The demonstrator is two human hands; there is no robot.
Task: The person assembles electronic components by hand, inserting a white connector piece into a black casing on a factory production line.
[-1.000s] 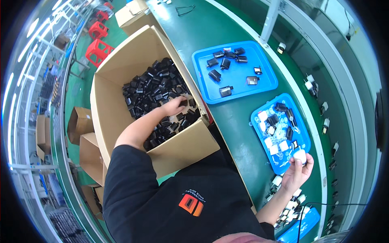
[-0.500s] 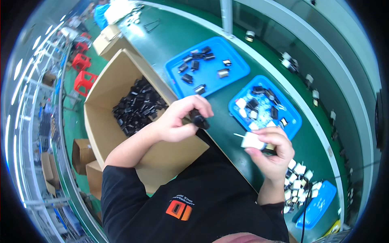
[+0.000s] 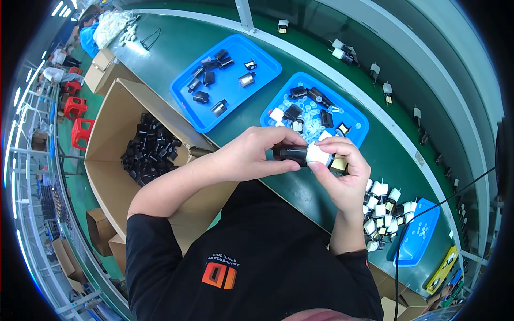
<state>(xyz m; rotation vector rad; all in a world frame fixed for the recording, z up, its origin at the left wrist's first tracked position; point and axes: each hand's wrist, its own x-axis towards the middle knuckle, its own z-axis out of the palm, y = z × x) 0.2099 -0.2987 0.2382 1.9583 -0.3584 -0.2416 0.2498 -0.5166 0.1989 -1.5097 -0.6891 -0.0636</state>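
Note:
My left hand (image 3: 251, 155) is closed around a black cylindrical sleeve (image 3: 293, 154). My right hand (image 3: 348, 174) pinches a part with a white cap (image 3: 319, 155) and a gold-coloured section showing near the fingers. In front of my chest the end of the black sleeve meets the white cap; whether one fits inside the other I cannot tell. Beyond my hands, a blue tray (image 3: 266, 119) contains small clear discs, black sleeves and white pieces. Many similar white-capped parts (image 3: 381, 211) lie heaped on the green table to the right of my right hand.
An open cardboard box (image 3: 104, 160) of black pieces stands at my left. Farther off lies a blue tray (image 3: 199, 122) with black and metallic parts. A tilted blue tray (image 3: 412, 259), a black cable (image 3: 397, 267) and a yellow tray (image 3: 441, 270) are at the right.
My left hand has moved right and brought the black sleeve against the white-capped part. My two hands, apart before, are now together. The view has shifted, so the trays appear farther left.

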